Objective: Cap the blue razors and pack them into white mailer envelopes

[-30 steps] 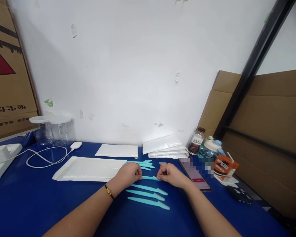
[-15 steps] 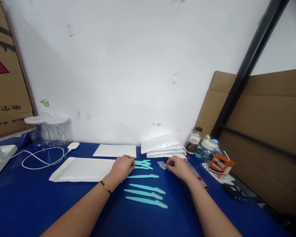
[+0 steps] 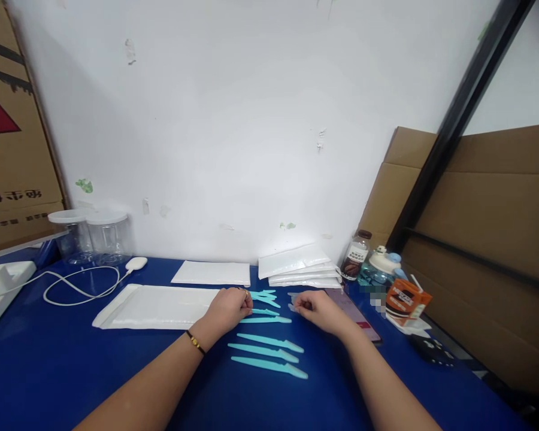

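Observation:
Several slim turquoise plastic sticks (image 3: 269, 342) lie in a row on the blue table (image 3: 72, 365), with more in a loose pile (image 3: 264, 296) behind them. My left hand (image 3: 228, 309) is curled, its fingers pinching one turquoise stick (image 3: 265, 312) at its left end, beside the pile. My right hand (image 3: 315, 309) is curled too, its fingertips closed on a small clear cap (image 3: 292, 307) just right of that stick's tip. A thin bracelet sits on my left wrist.
A white padded envelope (image 3: 155, 306) lies left of my hands, another (image 3: 211, 273) behind it, a stack of envelopes (image 3: 299, 268) by the wall. Two clear jars (image 3: 94, 236), a white cable, a phone (image 3: 354, 308), bottles (image 3: 354, 261) and an orange carton (image 3: 404, 299) are around.
Both hands left the stick they had laid in the row, reached back to the pile and the caps, and now come together with a new stick and a clear cap.

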